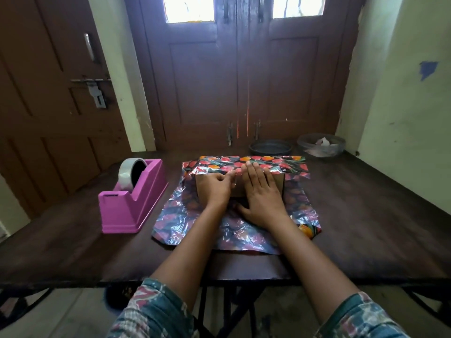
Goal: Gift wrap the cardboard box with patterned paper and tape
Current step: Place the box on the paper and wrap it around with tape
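A small brown cardboard box (278, 185) lies on a sheet of glossy patterned paper (185, 223) with red and orange fruit on black, spread in the middle of the dark table (366, 215). The paper's far edge is folded up over the box top. My left hand (214, 187) rests on the box's left half, fingers curled, thumb and forefinger at the folded paper edge. My right hand (261, 193) lies flat on the box's right half, straight fingers pressing the paper fold down. A pink tape dispenser (131, 203) with a clear tape roll (130, 173) stands left of the paper.
At the table's far edge sit a dark round dish (270, 147) and a clear bowl (321, 145) with paper scraps. Brown doors and a pale wall stand close behind the table. The table's near edge runs just above my sleeves.
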